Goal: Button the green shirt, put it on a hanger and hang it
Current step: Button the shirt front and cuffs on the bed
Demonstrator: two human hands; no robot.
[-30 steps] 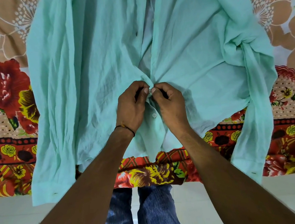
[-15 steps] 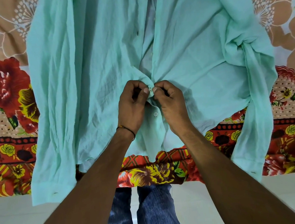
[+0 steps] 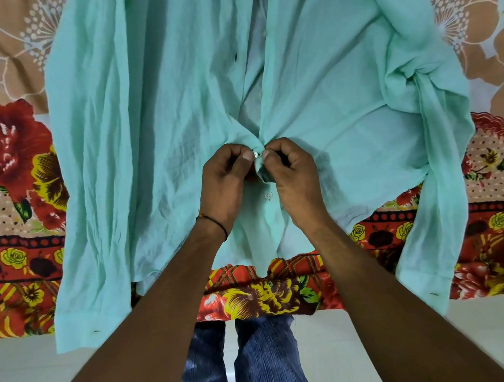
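The green shirt (image 3: pixel 152 114) lies front up on a bed, its hem toward me and both sleeves hanging over the bed's front edge. My left hand (image 3: pixel 227 180) pinches the left front edge at the placket. My right hand (image 3: pixel 292 175) pinches the right edge against it. A small white button (image 3: pixel 255 153) shows between my thumbs. Below them one button (image 3: pixel 268 195) sits fastened. Above my hands the front gapes open. No hanger is in view.
A floral bedsheet (image 3: pixel 20 168) in red, yellow and tan covers the bed. Its front edge (image 3: pixel 254 300) runs across the lower part of the view. Pale floor (image 3: pixel 23 378) lies below, with my legs in blue jeans (image 3: pixel 259 357) at the bed.
My thumbs have shifted slightly and a white button now shows between them at the placket. The shirt itself lies as before.
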